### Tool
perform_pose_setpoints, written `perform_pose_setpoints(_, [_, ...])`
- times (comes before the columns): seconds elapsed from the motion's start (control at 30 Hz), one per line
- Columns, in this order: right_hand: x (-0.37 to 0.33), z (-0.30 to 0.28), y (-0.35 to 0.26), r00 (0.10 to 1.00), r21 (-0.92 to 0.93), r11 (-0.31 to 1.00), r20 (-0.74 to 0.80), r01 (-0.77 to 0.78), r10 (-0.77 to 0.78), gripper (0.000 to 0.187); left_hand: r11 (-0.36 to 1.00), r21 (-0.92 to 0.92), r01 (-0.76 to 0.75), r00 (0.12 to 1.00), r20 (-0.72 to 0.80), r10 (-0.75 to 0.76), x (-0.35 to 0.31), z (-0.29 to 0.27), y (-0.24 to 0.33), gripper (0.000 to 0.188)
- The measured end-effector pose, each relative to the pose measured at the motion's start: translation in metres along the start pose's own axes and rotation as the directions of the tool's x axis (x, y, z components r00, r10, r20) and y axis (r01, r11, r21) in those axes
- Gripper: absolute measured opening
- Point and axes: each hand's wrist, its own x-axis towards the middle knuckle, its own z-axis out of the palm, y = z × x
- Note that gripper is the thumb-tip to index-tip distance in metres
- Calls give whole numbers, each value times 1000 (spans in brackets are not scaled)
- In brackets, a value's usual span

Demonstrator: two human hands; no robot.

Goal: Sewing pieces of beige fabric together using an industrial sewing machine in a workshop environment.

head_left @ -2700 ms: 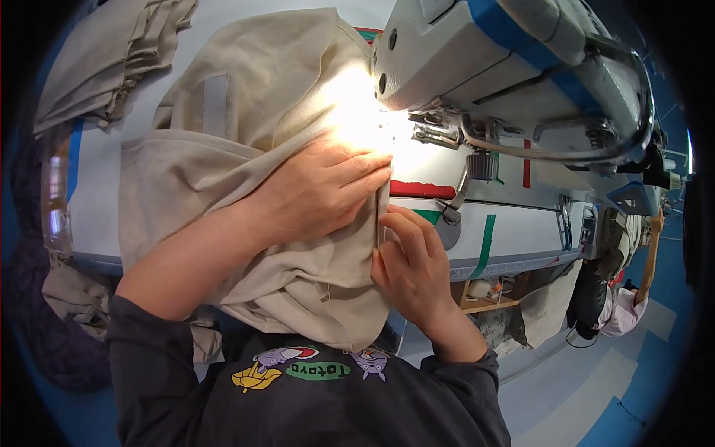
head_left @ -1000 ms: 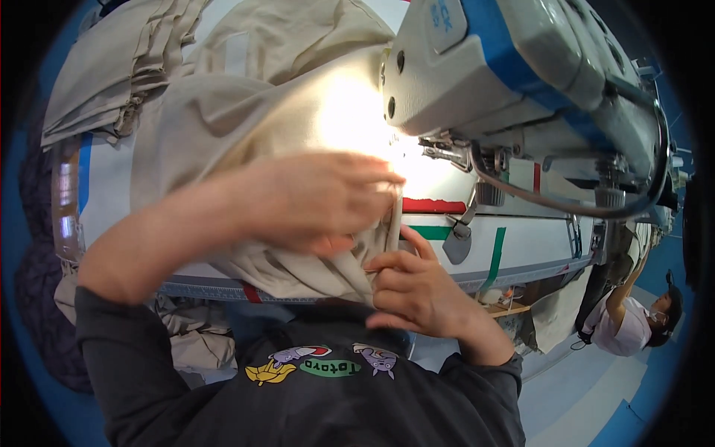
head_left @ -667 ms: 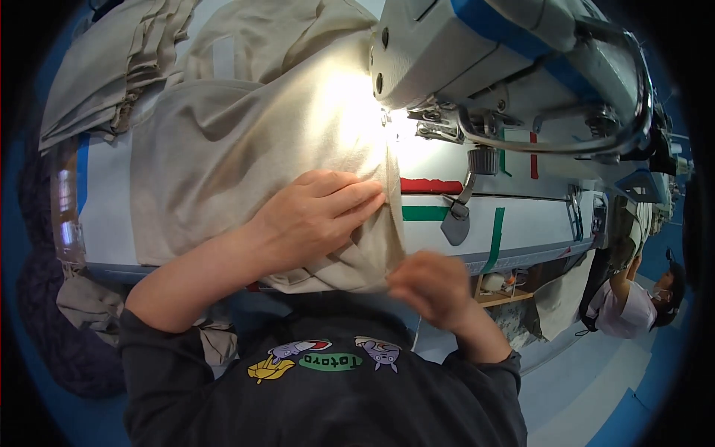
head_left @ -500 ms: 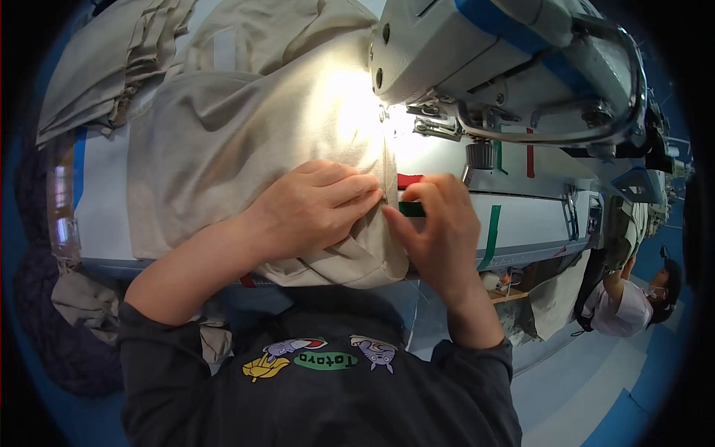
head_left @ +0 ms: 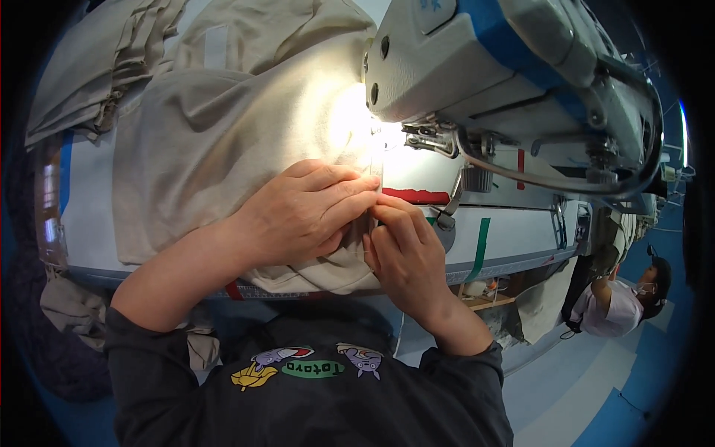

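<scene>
A wide piece of beige fabric (head_left: pixel 201 156) covers the table left of the sewing machine (head_left: pixel 447 67), its right edge running toward the lit needle area. My left hand (head_left: pixel 302 212) rests on the fabric with its fingers together, fingertips closed on the folded edge just below the machine head. Curled against that same edge, my right hand (head_left: pixel 408 249) pinches it with thumb and fingers, touching the left fingertips. The thumb of my left hand is mostly hidden. The presser foot (head_left: pixel 430 140) stands to the right of the fabric edge.
Folded beige pieces (head_left: pixel 82 67) lie stacked at the far left. Crumpled beige cloth (head_left: pixel 74 309) hangs below the table's left end. Red tape (head_left: pixel 417 196) and green tape (head_left: pixel 482 249) mark the tabletop. At the right, another person (head_left: pixel 614 302) works beyond the table.
My right hand has moved left and closed from a loose, parted curl into a pinch on the fabric edge. The view has shifted slightly; my left hand stays on the fabric.
</scene>
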Motion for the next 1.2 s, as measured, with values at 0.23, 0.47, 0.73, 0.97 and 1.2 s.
perform_pose_setpoints(0.23, [7,-1,5,999,-98,994,8,54,-53,11,999,30,-15,1000,-13,16,5,0,-7,49])
perform_pose_setpoints(0.47, [20,-4,12,998,-127,990,35,53,-49,11,996,84,-17,1000,-8,18,10,3,-21,44])
perform_pose_setpoints(0.73, [38,-6,23,996,-97,995,87,26,-17,12,999,51,2,1000,-17,-1,18,-3,-37,36])
perform_pose_setpoints(0.97, [43,3,28,1000,-17,1000,-16,-23,23,16,998,65,10,1000,13,-11,24,-7,-48,28])
perform_pose_setpoints(1.2, [48,-12,41,959,394,919,268,-18,-96,25,978,199,70,996,40,-79,14,-32,-44,32])
